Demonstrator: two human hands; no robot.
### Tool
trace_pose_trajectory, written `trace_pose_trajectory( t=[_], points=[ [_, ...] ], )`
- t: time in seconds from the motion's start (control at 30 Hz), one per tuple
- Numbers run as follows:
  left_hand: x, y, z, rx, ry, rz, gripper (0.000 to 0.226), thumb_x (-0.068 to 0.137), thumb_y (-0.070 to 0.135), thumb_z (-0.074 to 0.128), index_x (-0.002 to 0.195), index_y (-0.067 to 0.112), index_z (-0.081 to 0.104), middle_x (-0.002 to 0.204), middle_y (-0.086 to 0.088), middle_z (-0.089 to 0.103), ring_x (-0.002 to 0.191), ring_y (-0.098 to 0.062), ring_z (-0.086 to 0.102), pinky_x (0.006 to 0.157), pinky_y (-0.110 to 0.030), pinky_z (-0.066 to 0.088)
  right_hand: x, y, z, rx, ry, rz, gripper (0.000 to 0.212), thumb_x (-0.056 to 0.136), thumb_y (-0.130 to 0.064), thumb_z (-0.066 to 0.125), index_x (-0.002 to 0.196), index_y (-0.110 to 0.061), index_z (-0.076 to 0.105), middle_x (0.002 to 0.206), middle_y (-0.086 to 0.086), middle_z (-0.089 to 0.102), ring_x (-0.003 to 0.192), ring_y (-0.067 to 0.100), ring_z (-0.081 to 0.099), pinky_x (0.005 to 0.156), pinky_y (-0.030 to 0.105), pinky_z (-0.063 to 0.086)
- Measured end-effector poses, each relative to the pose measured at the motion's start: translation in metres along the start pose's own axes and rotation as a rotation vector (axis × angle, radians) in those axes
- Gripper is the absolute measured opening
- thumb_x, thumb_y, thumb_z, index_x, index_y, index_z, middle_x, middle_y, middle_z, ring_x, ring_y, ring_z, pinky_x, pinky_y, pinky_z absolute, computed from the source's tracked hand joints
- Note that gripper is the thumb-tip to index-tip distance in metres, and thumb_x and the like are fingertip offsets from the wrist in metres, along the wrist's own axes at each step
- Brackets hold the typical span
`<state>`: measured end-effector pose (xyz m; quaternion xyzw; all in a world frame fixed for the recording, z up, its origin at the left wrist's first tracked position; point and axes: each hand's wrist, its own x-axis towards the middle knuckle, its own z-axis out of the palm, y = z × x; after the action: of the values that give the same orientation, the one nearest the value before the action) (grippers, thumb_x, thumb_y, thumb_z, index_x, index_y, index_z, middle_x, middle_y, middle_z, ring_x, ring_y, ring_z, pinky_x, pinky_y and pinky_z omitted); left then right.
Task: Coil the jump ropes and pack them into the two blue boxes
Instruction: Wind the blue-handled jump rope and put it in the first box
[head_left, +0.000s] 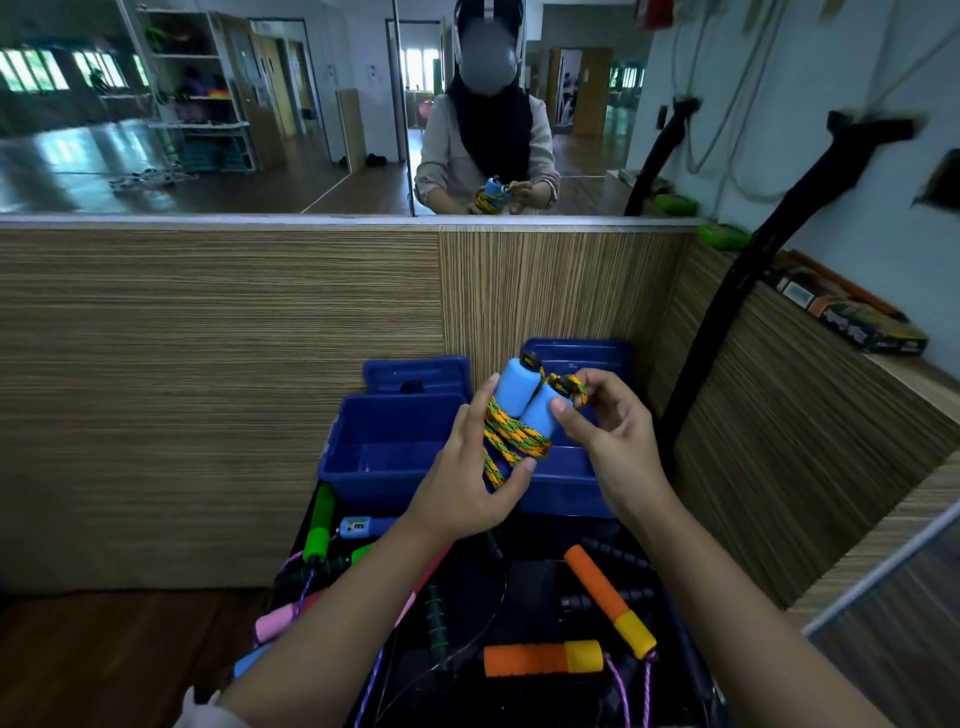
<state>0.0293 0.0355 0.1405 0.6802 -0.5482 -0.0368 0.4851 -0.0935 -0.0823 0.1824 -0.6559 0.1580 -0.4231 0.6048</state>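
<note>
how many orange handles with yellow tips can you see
2. One orange handle lies slanted on the dark surface at right; the other lies level just below it, nearer the person. More may be hidden under the arms.

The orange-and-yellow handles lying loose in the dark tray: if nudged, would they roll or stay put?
The orange-and-yellow handles look cylindrical, so they would probably roll sideways. Their thin purple cord looks floppy and would likely only drag. The foam-like surface suggests they are light and grippy.
</note>
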Motion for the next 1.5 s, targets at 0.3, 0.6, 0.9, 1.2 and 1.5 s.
trace_pose_trajectory(
  t=[0.3,0.6,0.9,1.2,1.5],
  points=[
    [0.006,-0.004,-0.008,0.238,0.009,0.016,0.093,0.067,0.043,0.069,0.143,0.043,0.017,0.113,0.008,0.043,0.084,-0.015,0.059,0.067,-0.042,0.055,0.013,-0.009,-0.005,-0.160,-0.026,0.158,0.013,0.075,-0.008,0.076,0.078,-0.016,0.067,0.078,0.006,0.059,0.077,0.017,0.056,0.071,0.034,0.051],
    [0.009,0.001,-0.007,-0.012,0.117,-0.046,0.085,0.065,0.036,0.075,0.135,0.039,0.028,0.120,0.010,0.054,0.103,-0.010,0.060,0.082,-0.042,0.054,0.020,-0.018,-0.018,-0.263,-0.135,0.049,0.025,0.067,-0.030,0.082,0.078,-0.016,0.064,0.075,-0.005,0.058,0.077,0.009,0.053,0.074,0.026,0.045],
    [0.015,0.019,-0.004,-0.002,-0.026,-0.047,0.103,0.062,0.025,0.077,0.139,0.055,0.016,0.125,0.016,0.039,0.095,-0.010,0.059,0.075,-0.029,0.054,0.004,0.001,-0.006,0.010,-0.102,0.124,0.023,0.074,-0.024,0.077,0.093,-0.018,0.068,0.089,0.007,0.059,0.092,0.020,0.059,0.080,0.039,0.055],
    [0.016,0.035,0.002,0.187,-0.005,-0.118,0.090,0.061,0.037,0.076,0.130,0.063,0.025,0.095,0.009,0.045,0.081,-0.012,0.054,0.071,-0.032,0.050,-0.006,-0.003,-0.001,-0.516,-0.082,-0.254,0.031,0.083,-0.002,0.054,0.079,-0.027,0.073,0.078,0.007,0.042,0.072,0.009,0.045,0.064,0.017,0.043],
    [0.015,0.032,-0.008,0.291,0.000,-0.136,0.086,0.062,0.045,0.069,0.131,0.066,0.024,0.105,0.008,0.041,0.078,-0.014,0.057,0.067,-0.034,0.053,-0.008,-0.019,0.004,-0.522,0.071,-0.019,0.032,0.075,-0.013,0.078,0.105,-0.012,0.070,0.091,-0.002,0.069,0.090,0.007,0.064,0.080,0.020,0.054]
  ],
)
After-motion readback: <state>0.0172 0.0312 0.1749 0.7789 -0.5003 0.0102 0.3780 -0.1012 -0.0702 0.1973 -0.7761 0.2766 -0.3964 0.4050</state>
